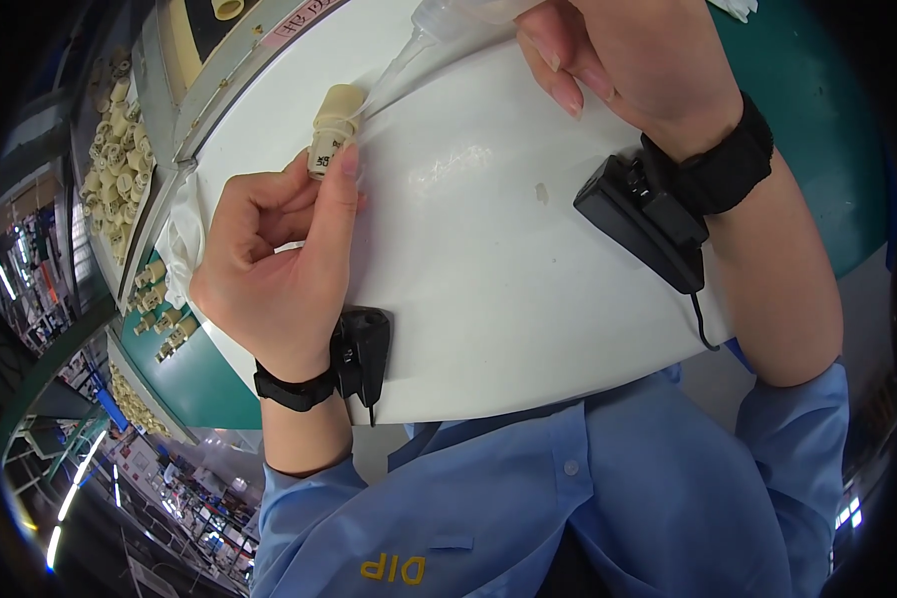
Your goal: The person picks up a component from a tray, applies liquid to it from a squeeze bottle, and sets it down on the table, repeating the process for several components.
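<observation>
Left hand pinches cream plastic fitting; right hand grips squeeze bottle, nozzle tip at fitting. Step: dispensing. Next needs steady squeeze.

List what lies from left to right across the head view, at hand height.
Tray of cream plastic parts → left hand → small cream cylindrical part pinched in it → clear squeeze bottle's nozzle → right hand → black device strapped at the right wrist.

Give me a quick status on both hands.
Left hand pinches small cream part upright. Right hand holds clear squeeze bottle, nozzle at part's top. Nothing between them.
</observation>
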{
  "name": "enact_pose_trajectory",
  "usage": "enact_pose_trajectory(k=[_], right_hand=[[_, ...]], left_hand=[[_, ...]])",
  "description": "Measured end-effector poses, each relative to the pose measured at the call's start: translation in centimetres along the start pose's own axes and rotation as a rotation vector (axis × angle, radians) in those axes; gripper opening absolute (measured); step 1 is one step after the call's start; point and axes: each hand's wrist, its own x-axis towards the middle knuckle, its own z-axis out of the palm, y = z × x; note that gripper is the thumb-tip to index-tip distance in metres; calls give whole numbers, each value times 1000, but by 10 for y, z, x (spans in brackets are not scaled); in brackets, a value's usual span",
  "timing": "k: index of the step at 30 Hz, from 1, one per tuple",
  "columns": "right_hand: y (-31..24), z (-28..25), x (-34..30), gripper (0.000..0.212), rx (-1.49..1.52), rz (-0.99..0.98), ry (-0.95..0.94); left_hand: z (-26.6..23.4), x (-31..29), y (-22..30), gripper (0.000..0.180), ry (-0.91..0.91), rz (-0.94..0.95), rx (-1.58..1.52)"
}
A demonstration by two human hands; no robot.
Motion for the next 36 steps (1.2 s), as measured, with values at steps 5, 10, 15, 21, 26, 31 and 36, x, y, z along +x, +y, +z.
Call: enact_pose_trajectory(k=[5,10,15,21,26,31,36], right_hand=[[0,1,1,24,14,18,-16],[0,0,1,24,3,35,-9],[-2,-1,1,24,36,45,-38],[-2,1,1,25,17,39,-21],[-2,1,1,25,18,71,-20],[-7,3,1,25,-1,160,-13],[-3,4,3,25,2,139,-23]], left_hand=[[-2,-1,1,20,7,-16,11],[1,1,1,20,21,-5,-9],[-1,-1,1,20,22,-5,52],[-1,-1,2,21,37,-5,63],[0,1,3,22,46,-28,66],[-3,0,2,23,35,-16,96],[-3,1,1,23,33,-36,95]])
